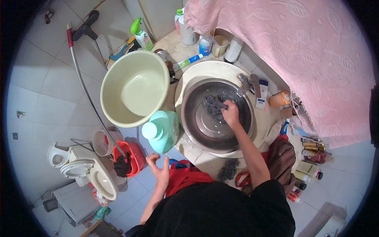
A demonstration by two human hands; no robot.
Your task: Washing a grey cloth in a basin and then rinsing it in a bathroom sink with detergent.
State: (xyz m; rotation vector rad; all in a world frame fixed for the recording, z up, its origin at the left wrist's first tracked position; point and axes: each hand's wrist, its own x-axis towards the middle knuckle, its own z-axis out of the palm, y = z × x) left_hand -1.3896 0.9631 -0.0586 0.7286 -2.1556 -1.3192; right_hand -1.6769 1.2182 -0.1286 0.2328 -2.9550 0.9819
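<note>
My right hand (231, 113) grips a wet dark grey cloth (212, 107) inside a metal basin (189, 130) set in the white sink (216, 66). Water lies in the basin, and the faucet (245, 88) reaches over its upper right rim. Off the counter's left front, my left hand (160, 169) is raised with its fingers apart and nothing in it. Just above that hand stands a turquoise detergent bottle (162, 133) with a pale cap, beside the metal basin. Farther up on the left is a large pale green plastic tub (137, 94), with a little water at its bottom.
A pink towel (290, 53) hangs over the upper right. Bottles, a mug (219, 46) and a toothpaste tube (188, 61) line the counter's back. A mop (86, 89) stands in a red bucket (137, 158) at left, near a toilet (102, 183). Dark brown cloth (281, 160) lies right of my arm.
</note>
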